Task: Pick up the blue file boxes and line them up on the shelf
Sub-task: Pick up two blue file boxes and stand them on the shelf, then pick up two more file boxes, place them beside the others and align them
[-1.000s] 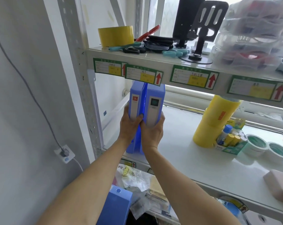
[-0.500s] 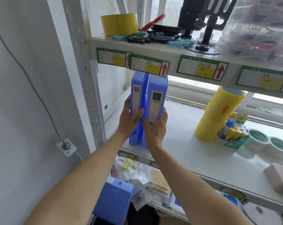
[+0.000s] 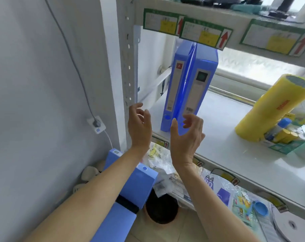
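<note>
Two blue file boxes stand upright side by side at the left end of the white shelf: the left box with a red mark on its spine, the right box with a dark green mark. My left hand hovers open in front of the shelf post, apart from the boxes. My right hand is open just in front of the right box's lower end, holding nothing. More blue file boxes lie low on the floor below my left forearm.
Yellow tape rolls and a small box of glue sticks stand at the shelf's right. The upper shelf edge carries green labels. Bagged stationery fills the lower shelf. A wall socket with a cable is at left.
Both hands let go of the two file boxes and drew back toward me, fingers now spread. The boxes stay standing on the shelf. The view tilted downward.
</note>
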